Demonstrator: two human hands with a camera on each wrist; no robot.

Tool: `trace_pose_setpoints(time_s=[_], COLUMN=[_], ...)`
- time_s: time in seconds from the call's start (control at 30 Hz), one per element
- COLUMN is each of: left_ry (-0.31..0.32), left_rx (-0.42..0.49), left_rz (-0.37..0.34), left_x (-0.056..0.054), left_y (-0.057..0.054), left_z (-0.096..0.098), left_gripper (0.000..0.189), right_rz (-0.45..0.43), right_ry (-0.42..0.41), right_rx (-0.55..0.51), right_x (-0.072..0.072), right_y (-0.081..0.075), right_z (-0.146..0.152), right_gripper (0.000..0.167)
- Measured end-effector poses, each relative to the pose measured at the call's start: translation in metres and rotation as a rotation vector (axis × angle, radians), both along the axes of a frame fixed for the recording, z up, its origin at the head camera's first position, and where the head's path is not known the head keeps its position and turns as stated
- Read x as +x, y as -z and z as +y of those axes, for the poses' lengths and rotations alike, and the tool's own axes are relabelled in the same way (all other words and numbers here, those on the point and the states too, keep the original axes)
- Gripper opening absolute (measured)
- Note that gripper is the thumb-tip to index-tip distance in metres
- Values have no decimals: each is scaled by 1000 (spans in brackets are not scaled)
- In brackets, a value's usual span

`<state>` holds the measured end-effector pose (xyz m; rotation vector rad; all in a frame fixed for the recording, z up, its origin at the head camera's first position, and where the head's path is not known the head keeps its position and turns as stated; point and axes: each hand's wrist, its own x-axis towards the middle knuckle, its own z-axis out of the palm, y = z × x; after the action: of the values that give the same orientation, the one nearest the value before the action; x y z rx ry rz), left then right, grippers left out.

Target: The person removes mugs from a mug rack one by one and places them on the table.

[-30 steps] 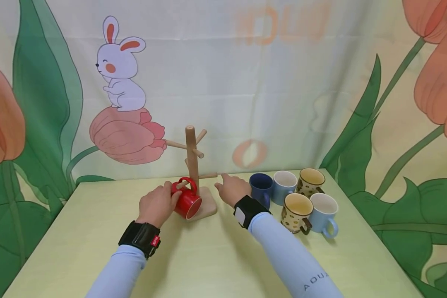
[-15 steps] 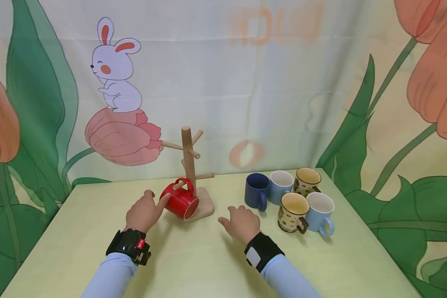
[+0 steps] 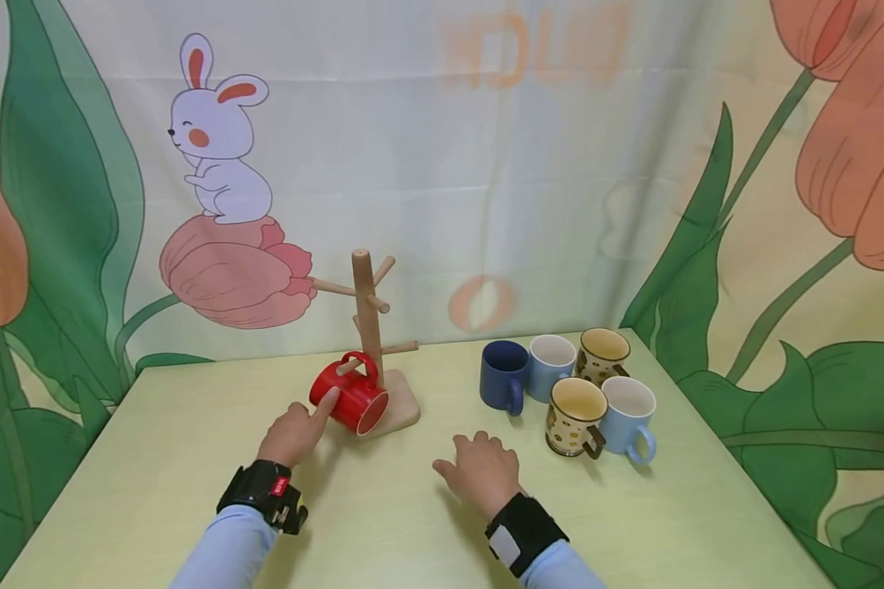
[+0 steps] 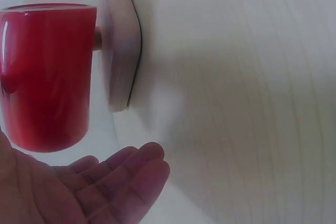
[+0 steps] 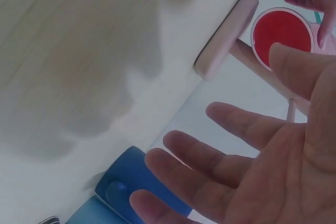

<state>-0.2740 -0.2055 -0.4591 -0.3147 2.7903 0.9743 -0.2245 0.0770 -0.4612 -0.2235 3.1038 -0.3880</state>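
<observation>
A red mug (image 3: 349,401) hangs tilted by its handle on a low peg of the wooden mug tree (image 3: 368,323). My left hand (image 3: 295,433) is beside the mug, one digit extended to its side; whether it touches, I cannot tell. In the left wrist view, the palm and loosely straight fingers (image 4: 139,174) lie next to the mug's base, not curled round it. My right hand (image 3: 480,470) hovers over the table to the right of the tree, fingers spread and holding nothing. Nearest to it stands a dark blue mug (image 3: 502,376).
Right of the dark blue mug stand two light blue mugs (image 3: 629,417) and two cream spotted mugs (image 3: 575,415) with brown handles, close together. The pale table (image 3: 155,474) ends at a printed curtain (image 3: 412,164) behind. Other pegs (image 3: 400,348) of the tree stick out sideways.
My left hand has let go of the red mug, drawn back, then moved slightly toward it again. My right hand has come away from the tree's right peg toward me.
</observation>
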Motion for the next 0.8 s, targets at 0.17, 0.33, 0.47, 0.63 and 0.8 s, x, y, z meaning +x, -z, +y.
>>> trace_pose_setpoints(time_s=[0.17, 0.33, 0.47, 0.63, 0.8], left_ry=[-21, -31, -53, -78, -124], left_rx=[143, 229, 284, 417, 545], left_rz=[-28, -49, -63, -53, -43], left_x=[-1, -2, -4, -10, -15], left_y=[-4, -8, -7, -2, -1], left_z=[8, 15, 17, 18, 21], left_gripper=[102, 95, 91, 98, 100], right_rz=[18, 12, 29, 59, 53], right_ry=[3, 5, 9, 20, 25], right_rx=[0, -12, -9, -1, 1], right_x=[2, 2, 3, 4, 3], right_y=[2, 2, 2, 3, 2], right_z=[1, 1, 3, 4, 5], right_gripper=[52, 53, 52, 51, 51])
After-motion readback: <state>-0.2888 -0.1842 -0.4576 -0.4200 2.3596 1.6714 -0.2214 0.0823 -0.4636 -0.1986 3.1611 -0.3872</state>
